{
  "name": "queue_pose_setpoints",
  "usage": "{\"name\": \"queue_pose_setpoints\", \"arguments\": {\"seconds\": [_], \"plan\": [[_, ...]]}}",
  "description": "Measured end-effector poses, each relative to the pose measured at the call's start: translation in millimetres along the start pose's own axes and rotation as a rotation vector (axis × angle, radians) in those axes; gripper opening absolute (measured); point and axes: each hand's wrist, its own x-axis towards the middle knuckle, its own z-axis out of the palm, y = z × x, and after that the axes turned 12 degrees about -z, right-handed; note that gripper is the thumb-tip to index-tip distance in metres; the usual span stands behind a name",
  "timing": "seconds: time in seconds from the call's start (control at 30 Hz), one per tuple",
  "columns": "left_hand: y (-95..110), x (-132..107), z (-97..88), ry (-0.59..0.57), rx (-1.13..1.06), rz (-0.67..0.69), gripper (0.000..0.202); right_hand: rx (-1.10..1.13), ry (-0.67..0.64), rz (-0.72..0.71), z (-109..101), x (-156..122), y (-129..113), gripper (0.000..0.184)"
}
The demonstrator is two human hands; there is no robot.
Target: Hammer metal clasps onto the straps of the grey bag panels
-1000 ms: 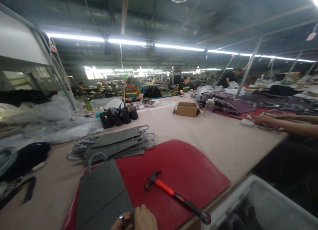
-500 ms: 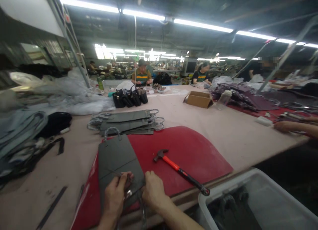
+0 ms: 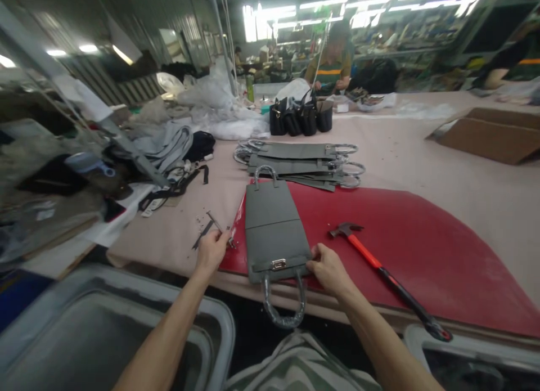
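Observation:
A flat grey leather bag panel (image 3: 274, 228) lies on a red mat (image 3: 422, 250), with a metal clasp (image 3: 278, 264) near its lower end. A ring handle (image 3: 265, 175) stands at its far end, and a plastic-wrapped handle (image 3: 282, 304) hangs over the table edge. My right hand (image 3: 329, 270) holds the panel's lower right corner. My left hand (image 3: 211, 251) is off the panel, on the table beside the mat, next to small metal pieces (image 3: 206, 229). Whether its fingers hold anything is hidden.
A red-handled claw hammer (image 3: 373, 259) lies on the mat. Stacked bag panels (image 3: 295, 161) lie just beyond it, with black handbags (image 3: 300, 118) farther on. Grey plastic tubs (image 3: 113, 337) sit below the table edge. A co-worker (image 3: 333, 62) sits across the table.
My view has swung left and down. My left hand has moved off the panel to the table, while my right hand has moved to the panel's lower right corner.

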Motion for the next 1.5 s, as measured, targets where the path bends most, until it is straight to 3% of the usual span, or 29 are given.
{"name": "queue_pose_setpoints", "arguments": {"seconds": [0.1, 0.2, 0.3, 0.4, 0.5, 0.63, 0.73, 0.87, 0.97, 1.1, 1.27, 1.4, 1.5], "plan": [[6, 9, -16.6, 0.026, 0.374, 0.053, 0.039, 0.009, 0.009, -0.007, 0, -2, 4, 0.011], [14, 15, -24.5, 0.038, 0.641, 0.0, 0.038, -0.029, 0.028, -0.019, -1, -5, 5, 0.028], [16, 15, -25.0, 0.033, 0.816, -0.079, 0.036, -0.111, 0.061, -0.05, -2, -11, 2, 0.042], [17, 3, -20.8, 0.066, 0.878, -0.031, 0.033, -0.269, 0.068, -0.236, -4, -16, 0, 0.034], [23, -25, -10.9, 0.078, 0.819, 0.186, 0.026, -0.43, -0.052, -0.507, -6, -14, -2, 0.027], [37, -71, 13.5, -0.161, 0.617, 0.579, 0.01, -0.61, -0.261, -0.707, -8, -2, -4, 0.019], [44, -94, 32.7, -0.29, 0.636, 0.694, 0.005, -0.699, -0.346, -0.808, -12, 8, -4, 0.012], [44, -105, 44.4, -0.271, 0.844, 0.788, 0.007, -0.712, -0.406, -0.934, -18, 12, -4, 0.015], [44, -109, 43.8, -0.239, 0.965, 0.925, 0.014, -0.771, -0.393, -1.05, -16, 11, -2, 0.018], [46, -110, 41.1, -0.188, 1.034, 1.042, 0.015, -0.795, -0.381, -1.089, -9, 12, 3, 0.015], [30, -88, 35.5, -0.286, 0.92, 1.191, 0.013, -0.668, -0.398, -1.079, -13, 17, 17, 0.009], [-1, -66, 28.1, -0.363, 0.534, 1.315, 0.026, -0.512, -0.386, -1.125, -21, 20, 29, 0.017], [-18, -63, 26.8, -0.31, 0.28, 1.345, 0.03, -0.447, -0.397, -1.136, -23, 21, 31, 0.022]]}}
